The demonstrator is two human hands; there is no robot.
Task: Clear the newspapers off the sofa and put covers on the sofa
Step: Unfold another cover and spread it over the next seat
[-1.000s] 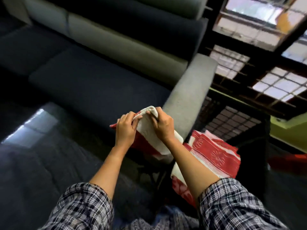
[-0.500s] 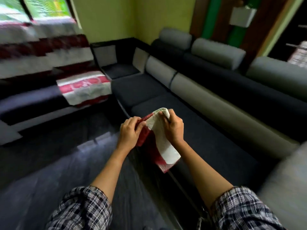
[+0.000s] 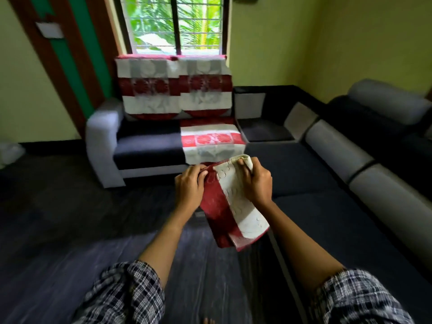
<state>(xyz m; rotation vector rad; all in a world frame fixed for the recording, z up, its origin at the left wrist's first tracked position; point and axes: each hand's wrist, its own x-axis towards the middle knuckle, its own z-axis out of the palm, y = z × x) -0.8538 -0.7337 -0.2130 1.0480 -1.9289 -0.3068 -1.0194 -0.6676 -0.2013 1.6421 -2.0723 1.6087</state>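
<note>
Red-and-white woven cloth, that's the folded cover [image 3: 233, 206], and it's up in the air between both hands, hanging down from them over the dark floor [image 3: 70, 230]. The left hand [image 3: 189, 185] has its fingers curled in, pinching the red edge at the top left corner. The right hand [image 3: 257, 183] grips the white folded top edge, fingers wrapped over the fold. The hands sit close together at the top of the cloth, and the rest dangles below and between the forearms, tilted a bit to the right.

Straight ahead is the two-seater sofa [image 3: 102, 136] under the window [image 3: 175, 22]. Its backrest has two matching covers side by side, the left back cover [image 3: 149, 87] and the right back cover [image 3: 205, 87]. A seat cover [image 3: 212, 141] lies on the right cushion, just beyond the held cloth. The left cushion [image 3: 147, 148] is bare dark fabric. The long sofa [image 3: 304, 178] runs down the right side, also bare.
</note>
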